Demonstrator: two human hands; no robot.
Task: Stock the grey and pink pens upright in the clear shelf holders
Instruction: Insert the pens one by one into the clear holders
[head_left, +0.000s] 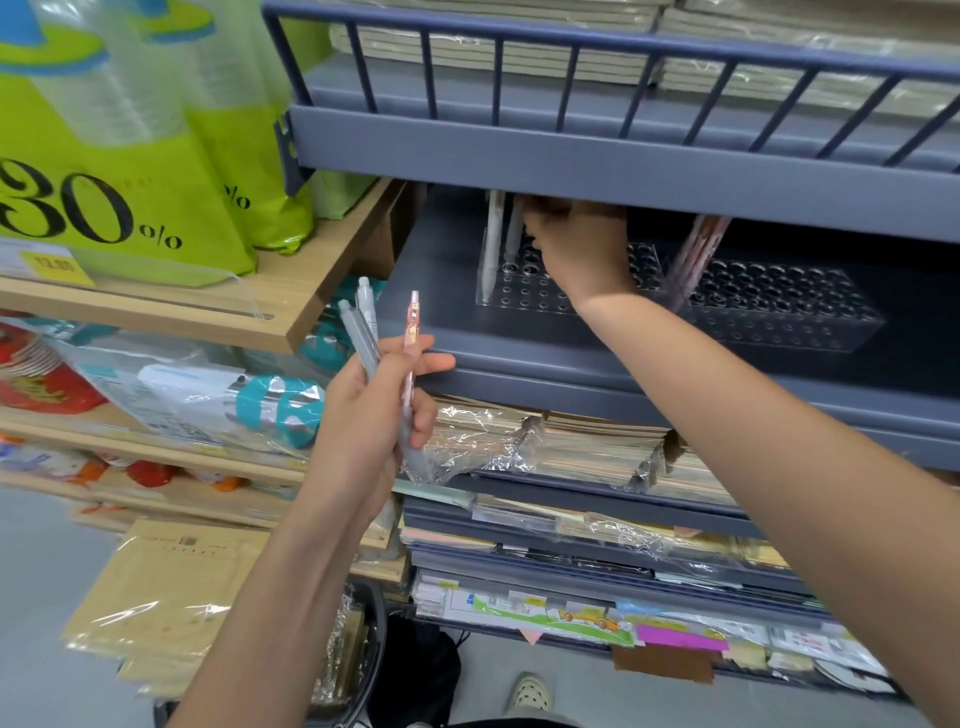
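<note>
Grey pens (359, 332), two in number, rise out of the left hand (371, 415) together with one pink pen (413, 338). The fingers are wrapped round all three barrels, and the upper ends stand clear of the fist. This hand is held in front of the shelf (519, 364) edge, below and to the left of the right hand (579, 249).

The right hand is reached in under the upper shelf (571, 156), above the left holder (519, 300). Its fingers are bent toward the tops of the stocked pens (491, 244), but the fingertips are hidden by the upper shelf's front lip (whether they hold anything cannot be told).

The stocked pens, two pale ones, stand upright in the left holder just left of the right hand's fingers, one nearer the front, one behind it.

A pink bunch (695, 257) leans just right of the right wrist, where the left holder meets the right holder (789, 312); which of the two it sits in cannot be determined. The right holder lies right of the right forearm.

Wrapped notebooks (571, 447) are stacked on the shelf below, under the right forearm and right of the left hand.
</note>
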